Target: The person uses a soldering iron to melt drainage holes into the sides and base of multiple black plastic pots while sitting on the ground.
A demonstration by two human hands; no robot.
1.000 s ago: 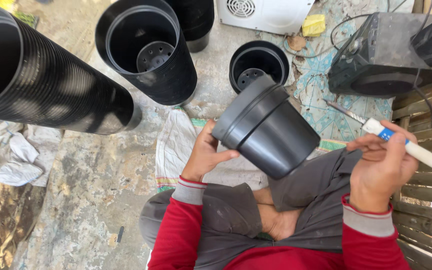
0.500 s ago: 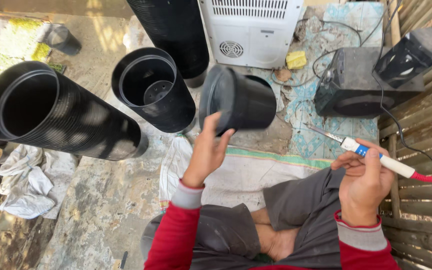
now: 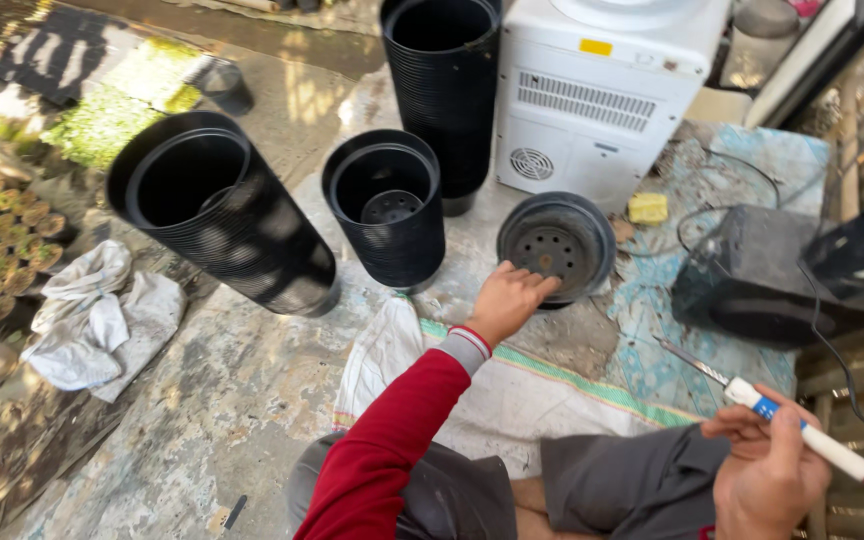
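A person seated on a concrete floor (image 3: 202, 400) stretches the left hand (image 3: 510, 298) to a black plastic pot (image 3: 556, 247) standing upright just in front of a white appliance (image 3: 602, 90), fingers loosely curled over the near rim rather than clamped on it. The right hand (image 3: 767, 475) is closed around a soldering iron (image 3: 782, 420), tip pointing away. Tall nested stacks of pots (image 3: 387, 205) stand and lie to the left. The step in hand looks like setting this pot down; the next move would call for freeing the left hand.
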